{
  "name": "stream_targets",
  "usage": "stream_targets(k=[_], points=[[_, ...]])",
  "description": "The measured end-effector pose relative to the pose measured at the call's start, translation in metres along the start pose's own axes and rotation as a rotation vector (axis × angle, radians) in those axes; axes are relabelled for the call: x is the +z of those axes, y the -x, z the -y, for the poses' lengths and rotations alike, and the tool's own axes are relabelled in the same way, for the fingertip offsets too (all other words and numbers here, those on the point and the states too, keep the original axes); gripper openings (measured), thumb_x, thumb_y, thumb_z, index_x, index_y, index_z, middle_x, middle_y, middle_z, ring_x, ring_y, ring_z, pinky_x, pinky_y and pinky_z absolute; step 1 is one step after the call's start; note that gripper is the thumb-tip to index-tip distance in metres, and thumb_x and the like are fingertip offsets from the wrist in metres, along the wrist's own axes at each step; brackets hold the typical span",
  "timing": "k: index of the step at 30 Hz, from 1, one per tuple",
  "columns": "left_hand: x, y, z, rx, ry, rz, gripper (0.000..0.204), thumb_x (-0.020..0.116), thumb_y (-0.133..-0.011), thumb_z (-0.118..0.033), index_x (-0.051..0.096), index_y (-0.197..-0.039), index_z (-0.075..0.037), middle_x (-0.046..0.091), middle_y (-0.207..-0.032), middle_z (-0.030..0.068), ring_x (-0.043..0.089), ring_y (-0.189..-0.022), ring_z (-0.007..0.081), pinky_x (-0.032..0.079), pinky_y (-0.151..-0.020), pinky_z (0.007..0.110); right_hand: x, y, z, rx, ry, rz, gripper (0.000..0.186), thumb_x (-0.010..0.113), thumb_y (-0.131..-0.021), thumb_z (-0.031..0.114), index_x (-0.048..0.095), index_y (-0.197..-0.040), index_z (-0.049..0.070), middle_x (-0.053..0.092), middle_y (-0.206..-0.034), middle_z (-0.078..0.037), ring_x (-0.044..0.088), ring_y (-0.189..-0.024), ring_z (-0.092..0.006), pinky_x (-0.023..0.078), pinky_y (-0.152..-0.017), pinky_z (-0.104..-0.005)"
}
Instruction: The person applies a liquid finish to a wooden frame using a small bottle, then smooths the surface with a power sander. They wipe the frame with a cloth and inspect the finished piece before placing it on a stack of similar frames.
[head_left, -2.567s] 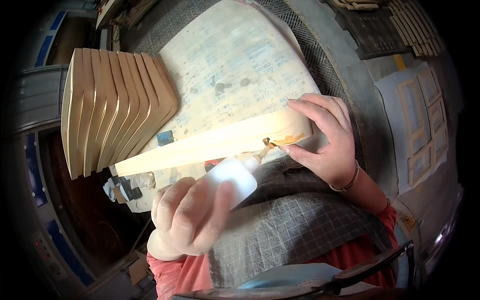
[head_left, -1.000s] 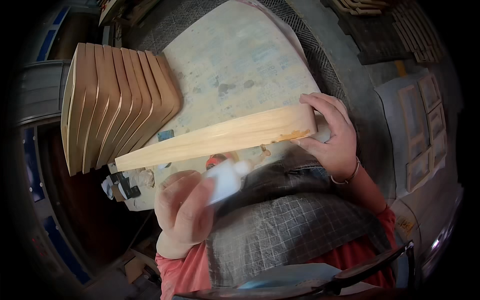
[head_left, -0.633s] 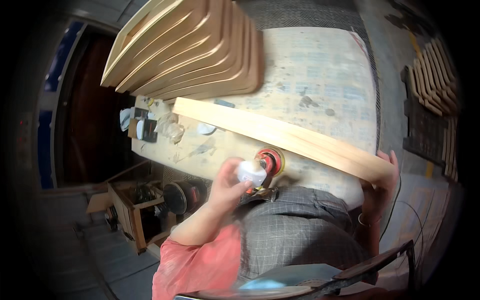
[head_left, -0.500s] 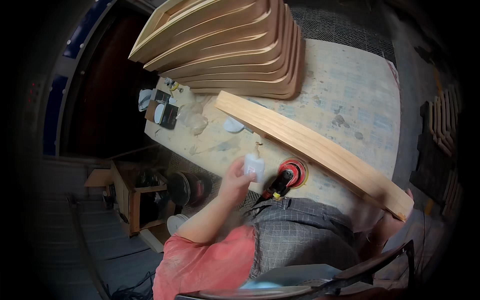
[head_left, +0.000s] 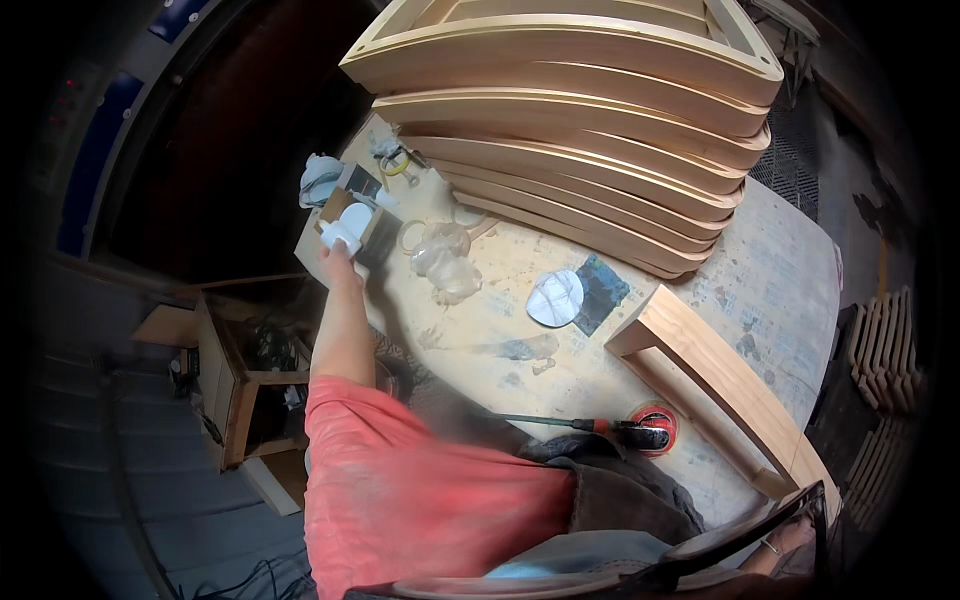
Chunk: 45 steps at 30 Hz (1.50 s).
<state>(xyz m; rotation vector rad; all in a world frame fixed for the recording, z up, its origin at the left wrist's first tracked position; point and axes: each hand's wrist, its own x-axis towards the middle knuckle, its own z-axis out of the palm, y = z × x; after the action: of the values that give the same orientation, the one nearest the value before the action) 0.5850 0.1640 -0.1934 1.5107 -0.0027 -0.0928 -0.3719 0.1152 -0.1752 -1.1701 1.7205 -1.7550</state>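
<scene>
My left hand [head_left: 342, 257] reaches out to the far left, closed round a small white plastic bottle [head_left: 338, 236]. The bottle is right beside an open cardboard box [head_left: 378, 226] holding white round discs [head_left: 355, 217]. At the lower right, a curved pale wooden frame [head_left: 735, 385] stands on edge on the worktable. My right hand [head_left: 793, 535] is at its near end, partly hidden behind a dark eyeglass rim; its fingers seem wrapped on the wood. A red and black round sander [head_left: 650, 430] lies between the frame and my body, its hose running left.
A tall stack of similar wooden frames [head_left: 590, 130] fills the back of the worktable [head_left: 460, 340]. A white disc [head_left: 555, 298] lies on a dark abrasive sheet [head_left: 603, 292]. A crumpled clear plastic bag [head_left: 446, 262] is near the box. An open wooden crate [head_left: 225, 385] stands left, below.
My left hand has carried the bottle from near my waist out to the cardboard box at far left. The view has shifted left, and the sander and frame appear farther right and lower.
</scene>
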Motion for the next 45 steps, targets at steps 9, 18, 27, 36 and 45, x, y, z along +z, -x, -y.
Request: stream_targets(k=[9, 18, 27, 36, 45], points=[[0.053, 0.182, 0.031, 0.198, -0.257, 0.667, 0.03, 0.059, -0.091, -0.01, 0.055, -0.118, 0.002, 0.056, -0.113, 0.0106, 0.056, -0.098, 0.0188, 0.048, -0.087, 0.031, -0.002, -0.016, -0.009, 0.131, -0.101, -0.065, 0.058, 0.056, -0.075, 0.003, 0.048, -0.132, -0.006, 0.056, -0.123, -0.012, 0.055, -0.115, -0.0231, 0.043, -0.099, -0.0335], [0.039, 0.492, 0.054, 0.714, -0.463, 1.899, 0.055, 0.075, -0.079, -0.015, 0.056, -0.131, -0.015, 0.053, -0.12, 0.0199, 0.055, -0.106, 0.0367, 0.048, -0.092, 0.043, 0.042, -0.018, 0.016, 0.101, -0.035, -0.131, 0.039, 0.061, -0.068, 0.001, 0.058, -0.108, -0.001, 0.063, -0.104, -0.007, 0.059, -0.095, -0.0165, 0.045, -0.087, -0.0276], [0.053, 0.593, 0.049, 0.599, -1.178, 1.397, 0.074, 0.083, -0.067, -0.022, 0.047, -0.132, -0.023, 0.048, -0.117, 0.0171, 0.058, -0.101, 0.0393, 0.052, -0.084, 0.046, 0.028, -0.002, 0.041, 0.128, -0.193, 0.281, 0.057, 0.074, -0.063, -0.007, 0.051, -0.114, 0.004, 0.057, -0.106, -0.003, 0.056, -0.102, -0.0127, 0.047, -0.09, -0.029], [0.005, 0.663, -0.151, 0.645, -0.872, 1.429, 0.058, 0.078, -0.061, -0.001, 0.054, -0.114, -0.005, 0.055, -0.107, 0.0109, 0.055, -0.102, 0.0252, 0.044, -0.093, 0.038, 0.002, -0.043, 0.053, 0.061, -0.14, 0.861, 0.057, 0.086, -0.063, 0.007, 0.052, -0.109, 0.005, 0.061, -0.106, -0.007, 0.059, -0.099, -0.0145, 0.048, -0.088, -0.0296], [0.108, 0.685, -0.239, 1.037, -1.273, 1.229, 0.056, 0.073, -0.069, -0.008, 0.049, -0.12, -0.006, 0.052, -0.112, 0.0138, 0.055, -0.103, 0.0317, 0.046, -0.093, 0.039, 0.007, -0.041, 0.042, -0.043, -0.236, 0.757, 0.043, 0.077, -0.063, 0.012, 0.053, -0.098, 0.007, 0.063, -0.09, -0.009, 0.063, -0.082, -0.0234, 0.051, -0.075, -0.033]])
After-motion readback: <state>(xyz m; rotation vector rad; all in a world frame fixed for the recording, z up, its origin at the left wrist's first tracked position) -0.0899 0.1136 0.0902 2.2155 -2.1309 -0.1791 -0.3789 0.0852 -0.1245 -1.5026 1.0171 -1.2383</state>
